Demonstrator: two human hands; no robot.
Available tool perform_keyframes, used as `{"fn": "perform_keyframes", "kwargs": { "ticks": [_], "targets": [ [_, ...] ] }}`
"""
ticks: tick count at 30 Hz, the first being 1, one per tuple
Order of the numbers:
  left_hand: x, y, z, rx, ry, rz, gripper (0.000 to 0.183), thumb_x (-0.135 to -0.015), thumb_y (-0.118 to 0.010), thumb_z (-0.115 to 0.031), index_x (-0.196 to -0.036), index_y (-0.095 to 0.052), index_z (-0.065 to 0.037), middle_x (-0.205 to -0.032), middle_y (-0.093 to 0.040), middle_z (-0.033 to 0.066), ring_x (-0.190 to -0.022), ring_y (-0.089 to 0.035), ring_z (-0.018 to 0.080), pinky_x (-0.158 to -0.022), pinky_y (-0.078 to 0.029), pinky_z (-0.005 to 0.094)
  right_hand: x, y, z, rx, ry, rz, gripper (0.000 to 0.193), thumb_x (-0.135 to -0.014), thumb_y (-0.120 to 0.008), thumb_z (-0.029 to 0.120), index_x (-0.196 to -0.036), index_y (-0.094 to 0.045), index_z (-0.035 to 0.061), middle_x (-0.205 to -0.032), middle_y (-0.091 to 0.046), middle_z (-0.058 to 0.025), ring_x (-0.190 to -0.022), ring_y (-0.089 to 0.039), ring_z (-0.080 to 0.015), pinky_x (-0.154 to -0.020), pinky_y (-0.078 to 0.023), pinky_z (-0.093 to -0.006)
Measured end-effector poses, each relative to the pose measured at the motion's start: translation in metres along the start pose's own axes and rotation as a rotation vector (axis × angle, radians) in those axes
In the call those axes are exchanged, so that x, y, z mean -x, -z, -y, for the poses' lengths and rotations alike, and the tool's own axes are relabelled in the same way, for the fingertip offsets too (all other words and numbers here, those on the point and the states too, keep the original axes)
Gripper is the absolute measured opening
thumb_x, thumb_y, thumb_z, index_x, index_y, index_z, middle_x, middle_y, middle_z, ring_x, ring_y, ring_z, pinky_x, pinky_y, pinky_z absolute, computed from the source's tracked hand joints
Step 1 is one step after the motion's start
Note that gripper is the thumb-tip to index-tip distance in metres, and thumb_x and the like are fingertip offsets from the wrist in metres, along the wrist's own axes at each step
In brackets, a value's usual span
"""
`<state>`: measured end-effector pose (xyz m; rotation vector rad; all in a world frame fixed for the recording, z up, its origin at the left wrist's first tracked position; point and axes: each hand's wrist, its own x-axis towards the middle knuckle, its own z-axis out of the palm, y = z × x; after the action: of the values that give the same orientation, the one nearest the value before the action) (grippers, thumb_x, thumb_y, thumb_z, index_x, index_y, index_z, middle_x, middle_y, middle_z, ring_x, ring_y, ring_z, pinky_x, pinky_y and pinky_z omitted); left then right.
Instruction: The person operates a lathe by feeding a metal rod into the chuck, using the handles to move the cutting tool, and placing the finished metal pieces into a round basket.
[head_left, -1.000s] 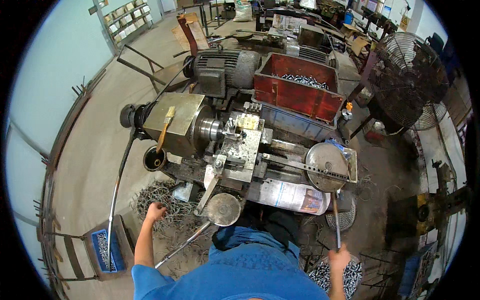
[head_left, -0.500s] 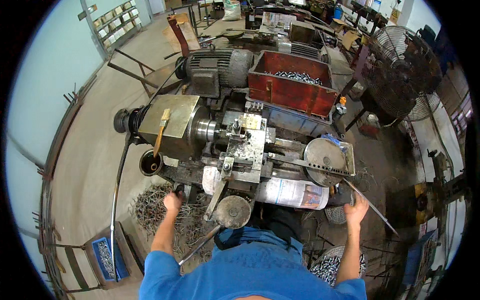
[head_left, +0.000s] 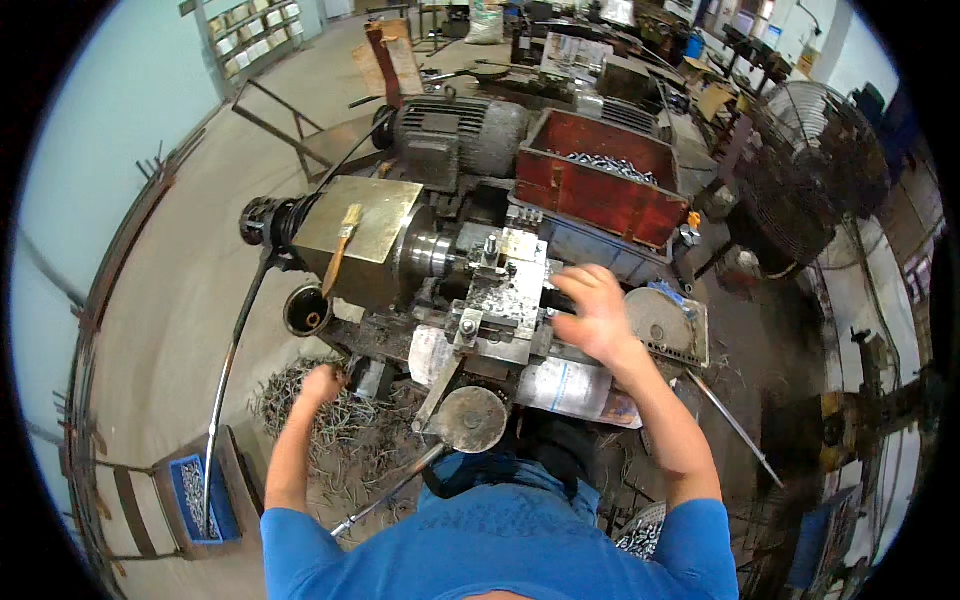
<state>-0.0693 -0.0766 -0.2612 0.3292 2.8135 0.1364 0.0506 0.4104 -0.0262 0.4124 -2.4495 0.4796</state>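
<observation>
My left hand is closed beside the dark end of a small fitting at the lathe's front left; whatever its fingers hold is hidden. My right hand hovers at the right side of the lathe's metal slide block, thumb and fingers apart, with nothing visible in it. To the left of the block is the shiny round chuck. A round grey disc lies close in front of my waist, and a larger disc sits beyond my right wrist.
A brush lies across the headstock's plate, above a dark cup. Behind stand a motor and a red crate of small metal parts. Metal shavings heap at left. A long rod slants at right, near a fan.
My right hand has moved from the slanting rod at right, up and left to the slide block. My left hand has shifted slightly left and up in view; the whole view has tilted a little.
</observation>
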Motion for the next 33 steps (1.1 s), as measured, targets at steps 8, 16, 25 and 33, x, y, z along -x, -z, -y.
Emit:
{"fn": "perform_keyframes", "kwargs": {
  "ticks": [8, 16, 25, 33],
  "targets": [
    [0.095, 0.171, 0.101, 0.152, 0.329, -0.735, 0.041, -0.080, -0.058, -0.045, -0.102, -0.062, -0.010, -0.081, -0.065, 0.0181, -0.077, -0.063, 0.0355, -0.068, -0.049, 0.0454, -0.101, -0.130, 0.027, 0.343, 0.254, 0.423, 0.027, -0.046, -0.064, 0.023, -0.066, -0.069, 0.0067, -0.083, -0.063, -0.0138, -0.089, -0.056, -0.0296, -0.100, -0.032, -0.0393],
    [0.142, 0.114, 0.005, 0.103, 0.579, -0.476, 0.051, -0.071, -0.067, -0.046, -0.092, -0.056, -0.001, -0.080, -0.064, 0.0213, -0.078, -0.063, 0.0388, -0.069, -0.050, 0.0473, -0.104, -0.131, 0.037, 0.345, 0.258, 0.590, 0.023, -0.060, -0.064, 0.025, -0.069, -0.069, 0.0042, -0.077, -0.066, -0.0137, -0.089, -0.060, -0.0272, -0.098, -0.032, -0.0402],
    [0.112, 0.121, 0.047, 0.568, 0.243, -0.315, 0.024, -0.074, -0.062, -0.022, -0.073, -0.058, 0.002, -0.055, -0.057, 0.0096, -0.049, -0.059, 0.0199, -0.050, -0.047, 0.0363, -0.104, -0.083, 0.033, 0.334, 0.224, 0.440, 0.028, -0.056, -0.062, 0.025, -0.071, -0.069, 0.0014, -0.083, -0.061, -0.0152, -0.093, -0.054, -0.0307, -0.107, -0.026, -0.0455],
    [0.099, 0.101, 0.051, 0.926, 0.142, -0.330, 0.019, -0.080, -0.061, -0.016, -0.076, -0.058, 0.002, -0.055, -0.057, 0.0060, -0.046, -0.057, 0.0160, -0.044, -0.045, 0.0295, -0.104, 0.045, -0.076, 0.407, -0.121, -0.068, 0.049, -0.057, -0.062, 0.016, -0.106, -0.064, 0.0056, -0.117, -0.053, -0.0195, -0.103, -0.050, -0.0358, -0.091, -0.042, -0.0406]
  ]
}}
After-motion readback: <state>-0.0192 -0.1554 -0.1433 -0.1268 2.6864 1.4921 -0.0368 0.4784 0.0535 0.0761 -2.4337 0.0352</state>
